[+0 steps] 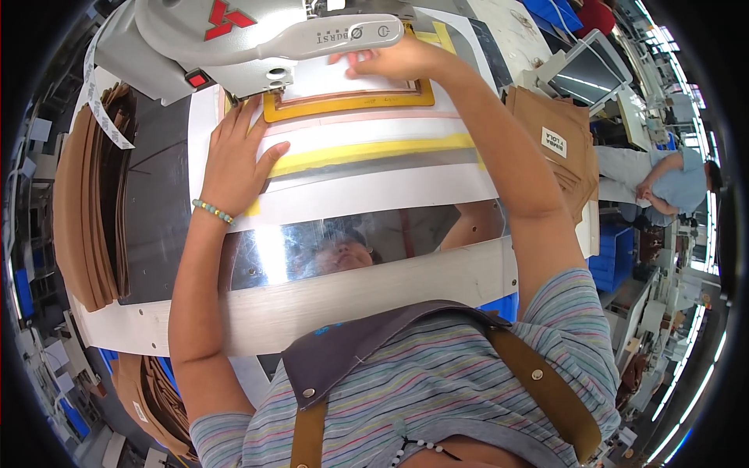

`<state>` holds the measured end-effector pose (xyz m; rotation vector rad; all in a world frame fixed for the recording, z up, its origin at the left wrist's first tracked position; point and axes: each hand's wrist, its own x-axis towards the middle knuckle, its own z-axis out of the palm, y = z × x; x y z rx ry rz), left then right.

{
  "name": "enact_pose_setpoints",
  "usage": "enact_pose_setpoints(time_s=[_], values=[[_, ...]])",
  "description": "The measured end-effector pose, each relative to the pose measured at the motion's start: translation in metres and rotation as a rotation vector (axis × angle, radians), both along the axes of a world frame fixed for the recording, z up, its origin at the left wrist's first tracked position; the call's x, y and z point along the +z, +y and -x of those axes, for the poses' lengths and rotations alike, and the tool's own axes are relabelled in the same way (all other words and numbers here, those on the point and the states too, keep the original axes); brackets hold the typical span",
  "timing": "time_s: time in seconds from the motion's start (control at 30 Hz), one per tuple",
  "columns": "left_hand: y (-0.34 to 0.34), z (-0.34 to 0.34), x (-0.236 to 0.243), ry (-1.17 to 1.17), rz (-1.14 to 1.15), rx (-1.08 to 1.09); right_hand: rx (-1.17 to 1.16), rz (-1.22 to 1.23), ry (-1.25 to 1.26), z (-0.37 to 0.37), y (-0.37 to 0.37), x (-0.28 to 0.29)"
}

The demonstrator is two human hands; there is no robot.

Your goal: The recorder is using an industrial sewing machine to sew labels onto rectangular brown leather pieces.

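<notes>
My left hand (pixel 243 152) lies flat on a white sheet at the left end of a yellow rectangular frame (pixel 351 111), fingers stretched and thumb apart. It holds nothing. A beaded bracelet (pixel 212 210) circles that wrist. Over the frame's far part reaches my right hand (pixel 394 64), partly hidden by the grey arm of the sewing machine (pixel 335 39). Its fingers look bent together over a white surface (pixel 312 69) inside the frame; what they grip, if anything, is hidden. Yellow tape strips (pixel 367 154) cross the white sheet (pixel 343 199) nearer to me.
Brown folded pieces (pixel 90 210) stand stacked at the left; more brown pieces (pixel 550 129) lie right of my right forearm. A shiny metal plate (pixel 359 242) spans the near side. Beyond the right side, a person (pixel 671 179) stands near a blue bin (pixel 612 257).
</notes>
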<state>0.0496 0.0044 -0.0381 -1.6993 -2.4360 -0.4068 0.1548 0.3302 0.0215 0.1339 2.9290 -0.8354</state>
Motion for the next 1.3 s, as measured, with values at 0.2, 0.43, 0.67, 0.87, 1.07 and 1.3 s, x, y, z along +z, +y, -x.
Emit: enact_pose_setpoints(time_s=[0.2, 0.43, 0.67, 0.87, 1.07, 1.3], values=[[-0.002, -0.004, 0.005, -0.024, 0.046, 0.009, 0.111, 0.082, -0.057, 0.027, -0.06, 0.0], [0.002, -0.003, 0.002, -0.029, 0.042, 0.004, 0.171, -0.02, -0.189, 0.013, -0.001, 0.014], [-0.001, -0.001, 0.003, -0.002, 0.06, 0.014, -0.086, 0.058, 0.033, -0.02, 0.03, 0.025], [-0.001, -0.001, 0.003, -0.02, 0.054, 0.012, -0.044, -0.14, -0.075, -0.04, 0.029, 0.01], [0.0, -0.001, 0.004, -0.018, 0.058, 0.014, -0.045, -0.098, -0.082, -0.05, 0.024, 0.016], [0.0, -0.001, 0.0, 0.013, 0.019, 0.004, -0.02, -0.135, -0.206, -0.039, 0.026, 0.025]])
